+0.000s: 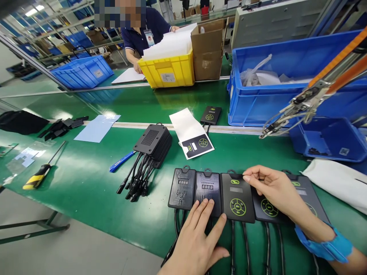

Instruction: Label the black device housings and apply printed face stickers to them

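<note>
1. Row of five flat black controller units along the near edge of the green table [86,183], cables trailing off toward me. Two on the left lie back-up showing digit displays; three on the right show green button rings.
2. My left hand [197,240] is flat, fingers spread and clamped on nothing, fingertips resting on the second unit [207,189] and touching the near edge of the middle unit [237,196].
3. My right hand [272,187], blue wrist strap on, lies over the fourth unit [268,210], fingers loosely together, tips touching the far right corner of the middle unit. Not gripping as far as I can see.
4. Fifth unit [308,191] is partly hidden under my right forearm.
5. Step in hand, as I judge it: lining up or checking the row, middle unit being squared between both hands.
6. Next move probably calls for a light push or pinch at the middle unit's edges, keeping it from riding over its neighbours, since it overlaps the fourth unit.
7. Farther off: stack of black finned modules [153,143] with cables, blue pen [122,161], screwdriver [38,175] far left, white sleeve [190,131] with a unit in it, loose unit [210,114], blue bin [286,91] right.
8. Another person [143,30] works at a yellow bin [169,70] at the far side.
</note>
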The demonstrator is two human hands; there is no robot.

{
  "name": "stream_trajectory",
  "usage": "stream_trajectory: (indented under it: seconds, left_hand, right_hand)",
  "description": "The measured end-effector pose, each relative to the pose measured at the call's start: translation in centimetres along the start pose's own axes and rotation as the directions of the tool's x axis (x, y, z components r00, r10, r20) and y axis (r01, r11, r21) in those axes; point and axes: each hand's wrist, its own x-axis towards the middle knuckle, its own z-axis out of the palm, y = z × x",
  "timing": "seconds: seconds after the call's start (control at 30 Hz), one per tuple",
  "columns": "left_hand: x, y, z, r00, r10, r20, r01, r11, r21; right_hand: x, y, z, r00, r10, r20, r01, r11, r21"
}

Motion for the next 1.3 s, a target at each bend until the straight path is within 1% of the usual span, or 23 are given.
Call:
stream_trajectory:
  seconds: [0.23, 0.53, 0.83, 1.13, 1.3]
  left_hand:
    - [-0.9, -0.3, 0.4, 1.000, -0.003, 0.008, 0.003, 1.000, -0.017]
    - [-0.2, 0.0, 0.1, 1.000, 0.006, 0.019, -0.005, 1.000, -0.008]
    - [0.1, 0.1, -0.1, 1.000, 0.008, 0.006, -0.008, 0.999, 0.040]
    - [-0.2, -0.2, 0.6, 0.998, 0.014, -0.055, -0.012, 1.000, 0.021]
    - [-0.3, -0.2, 0.6, 0.999, 0.019, -0.041, -0.017, 0.999, 0.044]
  right_hand:
    - [-0.1, 0.3, -0.1, 1.000, -0.007, -0.006, 0.006, 1.000, -0.019]
    - [-0.1, 0.2, 0.0, 1.000, -0.011, -0.012, 0.011, 1.000, -0.028]
    - [-0.2, 0.3, 0.3, 0.998, -0.040, -0.051, 0.033, 0.991, -0.130]
    - [-0.2, 0.9, 0.3, 0.997, -0.076, -0.028, 0.069, 0.978, -0.198]
    - [-0.2, 1.1, 0.2, 0.996, -0.092, -0.014, 0.085, 0.963, -0.254]
